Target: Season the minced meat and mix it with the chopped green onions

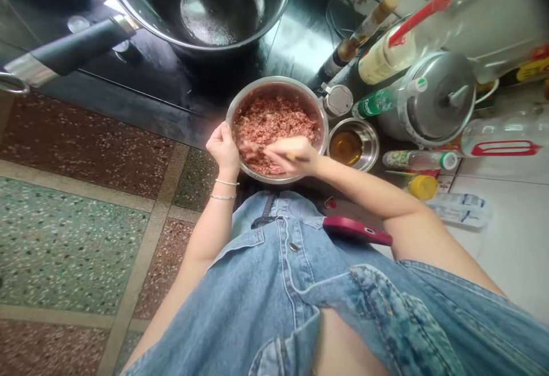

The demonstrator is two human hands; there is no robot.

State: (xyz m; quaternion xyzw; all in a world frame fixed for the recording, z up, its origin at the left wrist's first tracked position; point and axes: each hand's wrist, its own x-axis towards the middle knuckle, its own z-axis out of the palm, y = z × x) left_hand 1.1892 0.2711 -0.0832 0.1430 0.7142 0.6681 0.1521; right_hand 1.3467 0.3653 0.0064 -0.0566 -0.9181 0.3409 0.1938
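A steel bowl full of pink minced meat stands at the counter's front edge. My left hand is closed round the bowl's left rim. Above the near side of the meat, my right hand is closed on a thin light-coloured utensil, probably chopsticks, whose tips are blurred in the mince. Two thin bracelets circle my left wrist.
A black wok with a dark handle sits on the stove behind the bowl. To the right are a small steel bowl of brown liquid, a kettle, several bottles and a red phone on the counter edge.
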